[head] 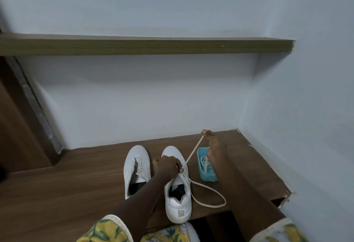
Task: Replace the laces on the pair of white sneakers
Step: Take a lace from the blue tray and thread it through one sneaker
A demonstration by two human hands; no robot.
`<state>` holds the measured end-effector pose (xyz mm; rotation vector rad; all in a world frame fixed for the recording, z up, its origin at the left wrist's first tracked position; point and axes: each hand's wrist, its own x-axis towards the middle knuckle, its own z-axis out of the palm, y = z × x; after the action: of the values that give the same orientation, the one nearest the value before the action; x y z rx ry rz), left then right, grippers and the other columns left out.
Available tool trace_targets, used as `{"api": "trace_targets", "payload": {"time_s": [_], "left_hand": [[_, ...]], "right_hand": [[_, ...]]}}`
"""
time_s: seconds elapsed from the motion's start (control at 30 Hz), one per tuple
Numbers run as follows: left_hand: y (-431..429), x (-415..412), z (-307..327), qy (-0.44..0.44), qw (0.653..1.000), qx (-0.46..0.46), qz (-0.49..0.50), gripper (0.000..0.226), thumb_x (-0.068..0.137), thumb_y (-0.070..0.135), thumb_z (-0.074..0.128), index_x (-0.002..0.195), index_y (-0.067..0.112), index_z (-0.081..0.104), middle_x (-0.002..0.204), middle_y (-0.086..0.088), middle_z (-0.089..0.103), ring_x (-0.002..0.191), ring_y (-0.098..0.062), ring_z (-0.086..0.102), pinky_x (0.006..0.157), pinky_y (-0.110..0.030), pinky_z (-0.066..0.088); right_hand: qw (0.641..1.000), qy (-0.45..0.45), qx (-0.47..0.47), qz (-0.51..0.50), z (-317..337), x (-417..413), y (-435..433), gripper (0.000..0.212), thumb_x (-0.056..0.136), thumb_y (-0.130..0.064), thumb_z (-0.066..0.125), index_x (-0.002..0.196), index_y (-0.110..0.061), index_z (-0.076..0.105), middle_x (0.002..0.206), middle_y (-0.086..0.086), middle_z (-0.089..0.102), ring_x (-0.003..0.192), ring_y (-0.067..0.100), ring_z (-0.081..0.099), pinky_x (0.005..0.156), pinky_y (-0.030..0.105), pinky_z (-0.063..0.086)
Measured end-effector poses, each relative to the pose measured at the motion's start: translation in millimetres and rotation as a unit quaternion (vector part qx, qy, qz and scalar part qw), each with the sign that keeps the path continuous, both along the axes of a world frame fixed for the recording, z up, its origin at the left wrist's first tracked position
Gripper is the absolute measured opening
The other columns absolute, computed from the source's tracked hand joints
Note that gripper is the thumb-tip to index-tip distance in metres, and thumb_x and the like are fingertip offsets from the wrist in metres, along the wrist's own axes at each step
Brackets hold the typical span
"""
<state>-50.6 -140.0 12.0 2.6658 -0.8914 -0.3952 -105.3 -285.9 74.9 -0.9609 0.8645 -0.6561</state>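
Our right hand [211,141] pinches the cream lace [194,148] taut over the back right corner of the wooden desktop [76,174]. Our left hand [168,166] grips the white sneaker [178,203] by its eyelets at the front edge. Its mate [135,167] stands just left, a blue tub [208,178] of laces just right.

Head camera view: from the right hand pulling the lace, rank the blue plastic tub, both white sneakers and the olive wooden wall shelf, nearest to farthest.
1. Blue plastic tub, just below the right hand.
2. White sneaker being laced, to the left.
3. Other white sneaker, further left.
4. Olive wooden wall shelf, high up behind.
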Motion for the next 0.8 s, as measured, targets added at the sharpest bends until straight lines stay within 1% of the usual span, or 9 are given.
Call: {"api": "trace_targets", "payload": {"time_s": [0.1, 0.17, 0.23, 0.37, 0.47, 0.53, 0.63, 0.7, 0.8], "left_hand": [[-1.3, -1.0, 6.3, 0.018, 0.999, 0.026, -0.002, 0.02, 0.091, 0.024, 0.049, 0.095, 0.024, 0.069, 0.111, 0.005, 0.065, 0.112, -0.017, 0.051, 0.096, -0.041, 0.027], [-1.7, -1.6, 9.1, -0.014, 0.998, 0.063, -0.014, 0.026, 0.09, 0.032, 0.048, 0.098, 0.022, 0.071, 0.107, 0.006, 0.067, 0.106, -0.016, 0.054, 0.088, -0.037, 0.026], [-4.4, -2.3, 14.2, -0.036, 0.996, 0.076, -0.034, 0.026, 0.088, 0.038, 0.054, 0.106, 0.026, 0.069, 0.111, 0.008, 0.065, 0.114, -0.017, 0.051, 0.097, -0.042, 0.023], [-19.1, -12.0, 41.3, 0.055, 0.994, -0.086, -0.049, 0.053, 0.083, 0.046, 0.064, 0.131, 0.028, 0.051, 0.133, 0.006, 0.054, 0.127, -0.017, 0.043, 0.107, -0.04, 0.023], [-35.4, -11.8, 55.8, 0.134, 0.955, -0.264, -0.021, 0.032, 0.075, 0.048, 0.066, 0.097, 0.025, 0.068, 0.091, 0.005, 0.068, 0.09, -0.014, 0.059, 0.091, -0.034, 0.039], [-39.2, -11.5, 58.9, 0.14, 0.94, -0.312, 0.007, 0.021, 0.08, 0.039, 0.066, 0.069, 0.021, 0.062, 0.058, 0.008, 0.052, 0.061, -0.009, 0.047, 0.074, -0.031, 0.034], [-35.4, -11.7, 53.6, 0.154, 0.929, -0.333, 0.034, 0.024, 0.089, 0.021, 0.063, 0.069, 0.01, 0.063, 0.052, 0.009, 0.044, 0.055, -0.008, 0.04, 0.064, -0.029, 0.028], [-32.0, -12.0, 46.9, 0.14, 0.942, -0.302, 0.039, 0.038, 0.089, 0.024, 0.063, 0.055, 0.014, 0.048, 0.051, 0.007, 0.039, 0.053, -0.009, 0.037, 0.062, -0.03, 0.026], [-29.1, -15.3, 34.6, 0.112, 0.969, -0.215, 0.049, 0.047, 0.087, 0.03, 0.065, 0.05, 0.02, 0.038, 0.053, 0.007, 0.039, 0.061, -0.018, 0.048, 0.071, -0.032, 0.028]], "right_hand": [[0.996, -0.076, -0.029, -0.02, 18.3, -1.9, -11.1, 0.024, 0.08, 0.015, 0.061, 0.066, -0.005, 0.058, 0.046, -0.008, 0.062, 0.05, 0.002, 0.061, 0.083, 0.024, 0.042], [0.996, -0.078, -0.039, -0.034, 27.3, -2.8, -15.3, 0.023, 0.076, 0.015, 0.065, 0.065, -0.004, 0.06, 0.046, -0.008, 0.063, 0.05, 0.003, 0.062, 0.087, 0.025, 0.044], [0.994, -0.086, -0.051, -0.034, 33.4, -2.3, -13.6, 0.023, 0.073, 0.016, 0.067, 0.063, -0.003, 0.061, 0.046, -0.006, 0.063, 0.049, 0.003, 0.061, 0.091, 0.028, 0.047], [0.997, -0.032, -0.063, 0.027, 25.5, 0.6, -3.8, 0.019, 0.07, 0.014, 0.072, 0.067, -0.003, 0.064, 0.062, 0.003, 0.066, 0.059, 0.011, 0.061, 0.086, 0.033, 0.052], [0.992, 0.041, -0.058, 0.107, 11.5, 1.0, 6.3, 0.011, 0.079, 0.001, 0.072, 0.076, -0.006, 0.064, 0.076, 0.007, 0.062, 0.065, 0.015, 0.057, 0.058, 0.028, 0.051], [0.99, 0.048, -0.06, 0.122, 4.7, 2.3, 9.8, 0.009, 0.081, -0.002, 0.07, 0.078, -0.003, 0.062, 0.075, 0.011, 0.061, 0.061, 0.014, 0.057, 0.052, 0.018, 0.048], [0.99, 0.046, -0.04, 0.127, 4.1, 2.2, 15.8, 0.017, 0.082, 0.003, 0.068, 0.069, -0.002, 0.058, 0.069, 0.008, 0.055, 0.052, 0.011, 0.052, 0.043, 0.017, 0.042], [0.992, 0.045, -0.023, 0.114, 2.3, 4.3, 16.6, 0.018, 0.08, 0.004, 0.069, 0.069, -0.006, 0.058, 0.077, 0.005, 0.057, 0.063, 0.013, 0.053, 0.051, 0.023, 0.044], [0.992, 0.068, -0.053, 0.087, 7.3, 4.8, 13.3, 0.011, 0.08, -0.003, 0.072, 0.078, -0.008, 0.063, 0.094, 0.005, 0.063, 0.099, 0.02, 0.059, 0.085, 0.03, 0.04]]}}
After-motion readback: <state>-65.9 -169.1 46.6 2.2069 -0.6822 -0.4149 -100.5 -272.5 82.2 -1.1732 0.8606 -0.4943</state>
